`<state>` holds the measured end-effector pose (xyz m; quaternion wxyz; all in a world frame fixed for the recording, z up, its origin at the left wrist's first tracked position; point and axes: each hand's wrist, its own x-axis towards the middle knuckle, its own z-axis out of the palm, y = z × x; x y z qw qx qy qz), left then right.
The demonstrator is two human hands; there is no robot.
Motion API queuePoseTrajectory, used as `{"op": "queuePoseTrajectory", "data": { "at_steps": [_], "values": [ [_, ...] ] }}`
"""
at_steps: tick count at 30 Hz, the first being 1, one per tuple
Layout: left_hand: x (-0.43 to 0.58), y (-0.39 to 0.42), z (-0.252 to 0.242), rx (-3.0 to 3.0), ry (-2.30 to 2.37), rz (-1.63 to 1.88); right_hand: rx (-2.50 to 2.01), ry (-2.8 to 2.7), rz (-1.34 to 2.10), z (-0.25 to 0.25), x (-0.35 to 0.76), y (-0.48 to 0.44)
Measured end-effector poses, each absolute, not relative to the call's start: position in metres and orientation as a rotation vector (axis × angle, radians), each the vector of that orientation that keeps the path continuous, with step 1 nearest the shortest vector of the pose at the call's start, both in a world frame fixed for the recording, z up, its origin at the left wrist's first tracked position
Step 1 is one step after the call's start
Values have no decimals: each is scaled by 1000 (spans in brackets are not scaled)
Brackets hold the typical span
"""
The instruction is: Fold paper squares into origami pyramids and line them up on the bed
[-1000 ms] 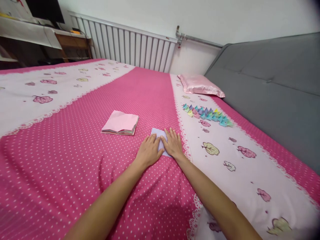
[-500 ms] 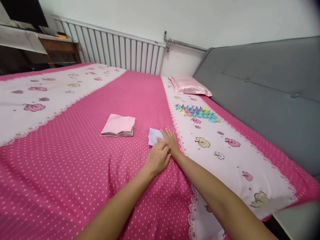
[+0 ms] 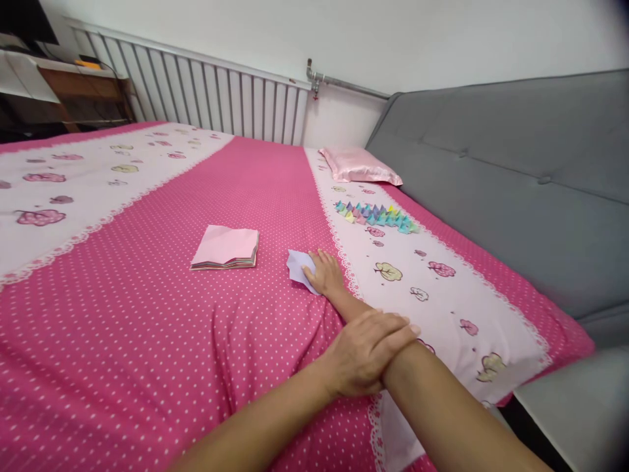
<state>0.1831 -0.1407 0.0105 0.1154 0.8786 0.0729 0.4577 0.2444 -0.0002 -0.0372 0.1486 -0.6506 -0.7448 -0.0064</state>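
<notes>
My right hand [image 3: 325, 271] lies on the right part of a small sheet of lilac paper [image 3: 297, 265], fingers spread and pressed down on the bed. Creases show in the paper, and its right edge is hidden under the hand. My left hand [image 3: 368, 351] is laid across my right forearm, its fingers together and curved over it; its thumb is hidden. Left of the lilac paper sits a stack of square paper [image 3: 226, 245] with a pink sheet on top.
Several small folded paper pieces [image 3: 376, 216] in mixed colours stand in rows on the white band of the pink bedspread [image 3: 162, 314]. Behind them is a pink pillow [image 3: 360, 165]. A grey headboard [image 3: 515, 137] rises at right; a white radiator [image 3: 196, 92] lines the wall.
My left hand has left the lilac paper and moved back toward me onto my right forearm. My right hand still presses the paper. The view has turned slightly right.
</notes>
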Motion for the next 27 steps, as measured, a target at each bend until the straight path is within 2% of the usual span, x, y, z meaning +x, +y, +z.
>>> {"op": "queuePoseTrajectory", "data": {
  "at_steps": [6, 17, 27],
  "values": [
    [191, -149, 14, 2406, 213, 1561, -1881, -2115, 9, -38, 244, -1],
    [184, -152, 18, 2430, 218, 1670, -1875, -2104, 7, -39, 245, -2],
    [195, -163, 36, 2635, -109, 1447, -1874, -2070, 7, -43, 246, 1]
  ]
}}
